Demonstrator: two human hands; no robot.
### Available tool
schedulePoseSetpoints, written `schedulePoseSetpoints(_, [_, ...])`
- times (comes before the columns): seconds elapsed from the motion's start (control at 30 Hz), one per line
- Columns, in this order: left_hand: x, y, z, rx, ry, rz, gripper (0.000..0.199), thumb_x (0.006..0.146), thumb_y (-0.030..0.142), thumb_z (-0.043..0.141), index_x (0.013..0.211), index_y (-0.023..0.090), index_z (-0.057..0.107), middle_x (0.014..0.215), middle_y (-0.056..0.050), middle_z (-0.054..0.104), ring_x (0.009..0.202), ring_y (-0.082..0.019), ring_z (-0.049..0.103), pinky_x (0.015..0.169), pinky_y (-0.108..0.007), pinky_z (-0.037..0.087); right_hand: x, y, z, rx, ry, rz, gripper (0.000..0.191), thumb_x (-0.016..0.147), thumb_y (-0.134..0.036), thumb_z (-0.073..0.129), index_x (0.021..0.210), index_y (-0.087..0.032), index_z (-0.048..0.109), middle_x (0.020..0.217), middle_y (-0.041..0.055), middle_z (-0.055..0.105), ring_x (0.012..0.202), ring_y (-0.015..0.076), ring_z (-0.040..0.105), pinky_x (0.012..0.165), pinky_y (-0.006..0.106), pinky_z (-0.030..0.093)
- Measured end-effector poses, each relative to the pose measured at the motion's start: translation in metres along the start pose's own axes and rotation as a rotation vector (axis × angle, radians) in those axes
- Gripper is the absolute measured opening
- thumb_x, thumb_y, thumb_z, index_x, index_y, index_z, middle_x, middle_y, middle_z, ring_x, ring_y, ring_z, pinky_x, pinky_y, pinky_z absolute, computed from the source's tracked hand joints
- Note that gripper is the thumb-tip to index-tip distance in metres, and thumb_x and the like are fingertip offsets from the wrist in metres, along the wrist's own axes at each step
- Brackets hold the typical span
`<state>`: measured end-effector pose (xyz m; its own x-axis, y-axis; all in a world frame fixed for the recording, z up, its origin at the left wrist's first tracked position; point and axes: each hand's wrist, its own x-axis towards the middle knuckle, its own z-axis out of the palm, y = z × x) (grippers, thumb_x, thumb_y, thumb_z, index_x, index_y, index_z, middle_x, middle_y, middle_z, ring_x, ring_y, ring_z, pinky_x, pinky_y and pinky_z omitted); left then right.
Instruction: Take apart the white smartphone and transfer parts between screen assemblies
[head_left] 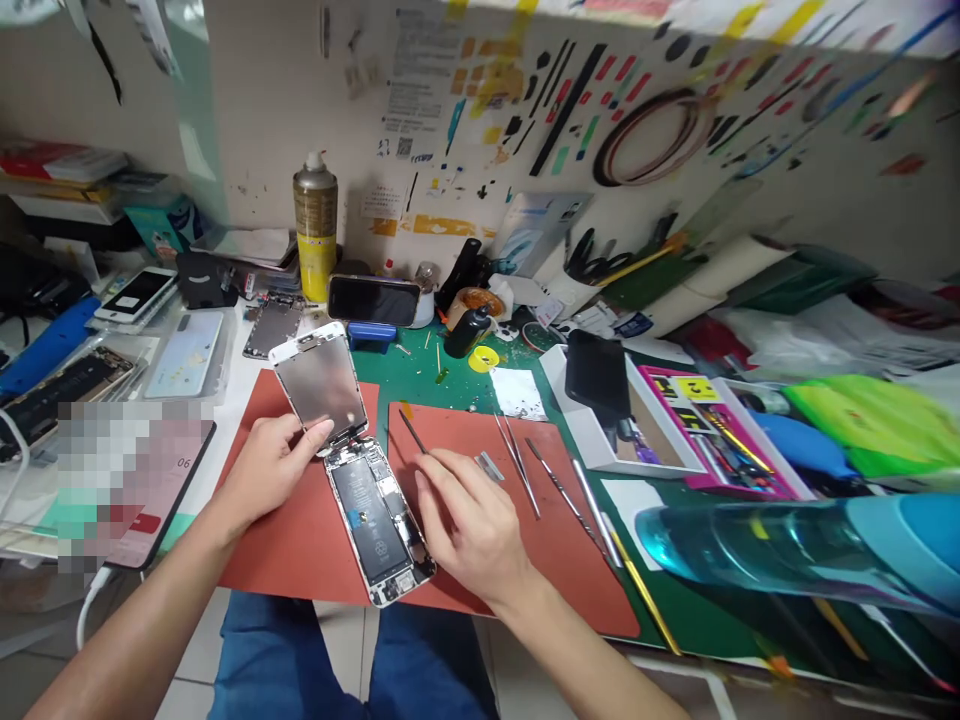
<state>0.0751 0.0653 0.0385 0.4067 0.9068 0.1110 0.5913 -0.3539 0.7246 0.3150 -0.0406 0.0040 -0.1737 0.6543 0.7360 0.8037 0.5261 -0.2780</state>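
Note:
An opened smartphone lies on a red-brown mat (pixel 300 540), its body (pixel 375 480) showing a black battery and inner boards. My left hand (pixel 274 462) pinches the lower edge of the white-framed phone screen (pixel 322 385), which stands tilted up at the body's top end. The screen's metal back faces me. My right hand (pixel 476 520) is closed on a thin dark rod-like tool (pixel 412 432), tip pointing up and left, beside the body's right edge. Tweezers (pixel 517 462) and a slim metal tool (pixel 562 490) lie to the right on the mat.
A spray can (pixel 315 225) and a phone on a blue stand (pixel 373 305) are at the back. Trays (pixel 630 450) of parts and tools sit right. A blue bottle (pixel 765 545) lies at right front. Several phones, including a lit one (pixel 161 490), lie left.

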Motion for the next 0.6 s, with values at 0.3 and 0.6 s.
schedulePoseSetpoints(0.3, [0.004, -0.009, -0.012, -0.266, 0.061, -0.15, 0.05, 0.09, 0.066, 0.065, 0.07, 0.02, 0.067, 0.065, -0.003, 0.07, 0.062, -0.023, 0.063, 0.061, -0.032, 0.048, -0.007, 0.002, -0.034, -0.036, -0.14, 0.283, 0.043, 0.095, 0.003, 0.04, 0.127, -0.015, 0.063, 0.114, 0.0137, 0.074, 0.099, 0.0236, 0.075, 0.084, 0.036, 0.065])
schedulePoseSetpoints(0.6, [0.009, -0.04, -0.007, -0.645, 0.112, -0.235, 0.034, 0.08, 0.055, 0.082, 0.084, 0.022, 0.075, 0.088, -0.003, 0.079, 0.084, -0.029, 0.071, 0.074, -0.035, 0.058, -0.033, 0.044, -0.056, -0.608, -0.005, 0.545, 0.025, 0.107, -0.013, 0.037, 0.109, -0.014, 0.061, 0.088, 0.0121, 0.069, 0.079, 0.0258, 0.068, 0.069, 0.037, 0.054])
